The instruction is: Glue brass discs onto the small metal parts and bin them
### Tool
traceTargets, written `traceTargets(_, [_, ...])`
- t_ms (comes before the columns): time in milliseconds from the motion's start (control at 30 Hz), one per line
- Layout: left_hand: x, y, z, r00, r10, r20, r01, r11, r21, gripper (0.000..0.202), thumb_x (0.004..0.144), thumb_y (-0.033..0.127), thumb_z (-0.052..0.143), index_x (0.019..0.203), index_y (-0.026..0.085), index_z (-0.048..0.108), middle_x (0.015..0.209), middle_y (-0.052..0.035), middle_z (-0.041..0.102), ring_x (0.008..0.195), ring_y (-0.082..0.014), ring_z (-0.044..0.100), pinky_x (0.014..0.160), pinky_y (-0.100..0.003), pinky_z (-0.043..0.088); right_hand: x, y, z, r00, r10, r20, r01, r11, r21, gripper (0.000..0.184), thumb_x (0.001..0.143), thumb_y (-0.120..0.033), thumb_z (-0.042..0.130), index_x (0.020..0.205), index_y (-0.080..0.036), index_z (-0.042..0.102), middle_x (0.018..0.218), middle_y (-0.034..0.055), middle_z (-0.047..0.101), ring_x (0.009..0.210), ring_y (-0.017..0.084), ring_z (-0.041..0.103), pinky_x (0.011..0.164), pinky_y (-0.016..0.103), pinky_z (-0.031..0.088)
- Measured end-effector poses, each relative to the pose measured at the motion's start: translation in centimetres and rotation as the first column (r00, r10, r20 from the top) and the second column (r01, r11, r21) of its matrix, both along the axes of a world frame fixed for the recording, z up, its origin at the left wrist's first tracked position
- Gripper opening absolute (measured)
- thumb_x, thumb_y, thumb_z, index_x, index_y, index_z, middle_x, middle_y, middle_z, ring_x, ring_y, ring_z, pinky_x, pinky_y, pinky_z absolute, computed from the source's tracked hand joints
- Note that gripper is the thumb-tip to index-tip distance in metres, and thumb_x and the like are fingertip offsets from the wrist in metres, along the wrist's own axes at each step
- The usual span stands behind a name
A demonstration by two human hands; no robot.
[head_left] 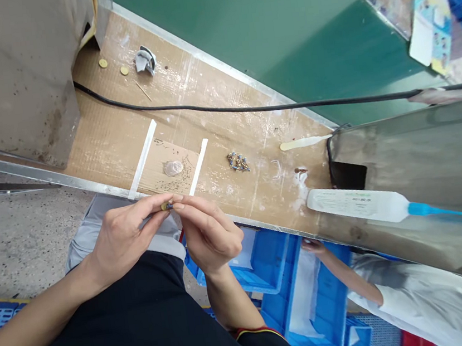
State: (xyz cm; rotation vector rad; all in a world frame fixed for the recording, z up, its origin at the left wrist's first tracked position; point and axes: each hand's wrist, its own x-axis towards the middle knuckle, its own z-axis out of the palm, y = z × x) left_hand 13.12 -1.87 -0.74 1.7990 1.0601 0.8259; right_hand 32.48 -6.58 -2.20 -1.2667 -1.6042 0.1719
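Pinch grip at desk (260,135) near edge

Left hand (127,236): thumb and index clamped on small part (166,206), between the hands. Clear lump (174,168): 1 o'clock from part, between white tape strips (143,157). Right hand (208,229): fingertips closed on part's other end. Blue-and-brass fittings (238,162): loose pile, 2 o'clock. White bottle (356,204): 3 o'clock, well apart.

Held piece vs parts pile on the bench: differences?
The held piece is pinched between the left hand and right hand; the parts pile lies on the cardboard. The held piece is partly hidden; the parts pile is uncovered.
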Motion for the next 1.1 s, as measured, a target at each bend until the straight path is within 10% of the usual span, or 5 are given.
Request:
traceTargets(500, [0.1,-0.2,0.8,0.987,-0.011,-0.161,0.045,0.978,0.204,0.025,0.123,0.023,0.064,0.145,0.021,0.077,0.129,-0.0074,0.093,0.108,-0.0225,0.093,0.095,-0.027,0.074,0.4,-0.7,-1.0,0.988,0.029,0.154,-0.039,0.998,0.059,0.066,0.105,0.0,0.078,0.162,-0.033,0.075,0.136,0.0061,0.091,0.113,0.027,0.093,0.092,0.04,0.084])
traceTargets(800, [0.0,-0.2,1.6,0.998,-0.056,0.012,0.057,0.994,-0.097,0.028,0.117,0.016,0.067,0.142,0.024,0.078,0.129,-0.0023,0.092,0.115,-0.0193,0.092,0.1,-0.024,0.071,0.8,-1.4,-1.0,0.983,0.044,0.177,-0.063,0.992,0.105,0.058,0.103,-0.001,0.082,0.155,-0.028,0.08,0.136,0.0085,0.091,0.114,0.029,0.093,0.094,0.04,0.084])
traceTargets(1100, [0.6,-0.8,1.7,0.999,0.027,0.034,-0.02,0.983,-0.185,0.026,0.108,0.013,0.072,0.127,0.028,0.082,0.116,0.0014,0.093,0.099,-0.0184,0.092,0.067,-0.02,0.065,1.3,-2.3,-0.5,0.958,0.097,0.269,-0.127,0.987,0.098,0.058,0.1,-0.001,0.085,0.152,-0.028,0.081,0.148,0.0085,0.087,0.118,0.032,0.092,0.095,0.044,0.086])
